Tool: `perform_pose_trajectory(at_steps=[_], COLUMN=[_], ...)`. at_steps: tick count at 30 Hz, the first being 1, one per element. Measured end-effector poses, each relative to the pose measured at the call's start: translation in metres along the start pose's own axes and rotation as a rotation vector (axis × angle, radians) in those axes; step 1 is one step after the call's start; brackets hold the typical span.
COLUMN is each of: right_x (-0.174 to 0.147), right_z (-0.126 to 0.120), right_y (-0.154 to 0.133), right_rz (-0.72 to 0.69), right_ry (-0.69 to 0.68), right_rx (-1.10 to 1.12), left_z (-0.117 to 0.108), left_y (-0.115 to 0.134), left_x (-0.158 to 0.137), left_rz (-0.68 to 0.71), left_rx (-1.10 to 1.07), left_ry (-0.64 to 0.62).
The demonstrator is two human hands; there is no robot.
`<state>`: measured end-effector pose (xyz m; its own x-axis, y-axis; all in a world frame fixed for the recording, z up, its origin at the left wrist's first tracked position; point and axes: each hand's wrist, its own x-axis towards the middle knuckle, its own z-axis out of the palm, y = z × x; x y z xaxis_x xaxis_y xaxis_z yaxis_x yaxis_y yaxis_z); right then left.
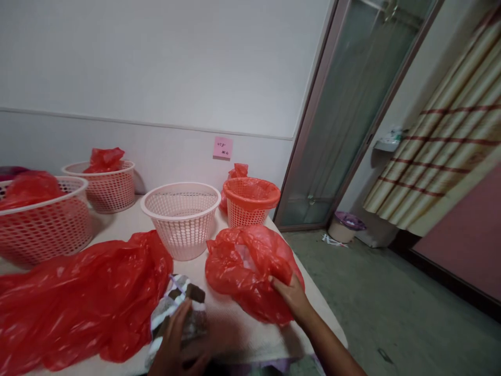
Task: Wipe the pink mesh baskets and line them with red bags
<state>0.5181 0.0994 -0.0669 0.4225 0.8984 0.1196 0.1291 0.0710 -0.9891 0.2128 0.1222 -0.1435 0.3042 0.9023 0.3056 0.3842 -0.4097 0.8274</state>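
My right hand (293, 296) grips the near right side of a crumpled red plastic bag (238, 261), its thumb lying on top of the film. The bag bulges and sits on the table, in front of the small basket. My left hand (176, 339) rests on a folded cloth with grey, white and brown stripes (195, 313), fingers stretched over it and thumb apart. Left of the cloth a large red plastic bag (97, 297) lies spread flat. An unlined pink mesh basket (182, 219) stands behind, between the two bags.
A small basket lined with red plastic (251, 201) stands at the back right. Two pink baskets holding red bags, one near (47, 224) and one farther (109, 190), stand left. A pink note (223, 148) is on the wall. Right of the table edge, a bin (344, 227) stands on the floor.
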Motion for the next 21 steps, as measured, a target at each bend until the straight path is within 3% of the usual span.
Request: perform_pose_trajectory(at_steps=[2, 4, 8, 11, 13, 17, 21], right_x=[-0.020, -0.036, -0.053, -0.056, -0.056, -0.057, -0.064], right_z=[0.001, 0.001, 0.006, 0.017, 0.026, 0.033, 0.024], right_y=[0.002, 0.003, -0.007, -0.020, -0.026, -0.036, -0.046], right_rz=[0.064, 0.101, 0.088, -0.005, -0.032, -0.032, -0.138], right_ry=[-0.048, -0.099, -0.261, -0.453, -0.519, -0.525, -0.411], right_rx=[0.094, 0.121, 0.035, -0.031, -0.038, -0.091, -0.184], left_z=[0.016, 0.023, 0.022, 0.024, 0.030, 0.042, 0.039], left_y=[0.006, 0.021, 0.069, 0.095, 0.102, 0.103, 0.107], left_x=[0.032, 0.060, 0.089, 0.087, 0.080, 0.072, 0.068], left_rz=[-0.127, -0.158, -0.080, -0.002, 0.104, 0.227, 0.203], left_rx=[-0.098, -0.148, -0.346, -0.422, -0.338, -0.224, -0.213], left_ry=[0.059, 0.055, -0.133, -0.344, -0.397, -0.388, -0.304])
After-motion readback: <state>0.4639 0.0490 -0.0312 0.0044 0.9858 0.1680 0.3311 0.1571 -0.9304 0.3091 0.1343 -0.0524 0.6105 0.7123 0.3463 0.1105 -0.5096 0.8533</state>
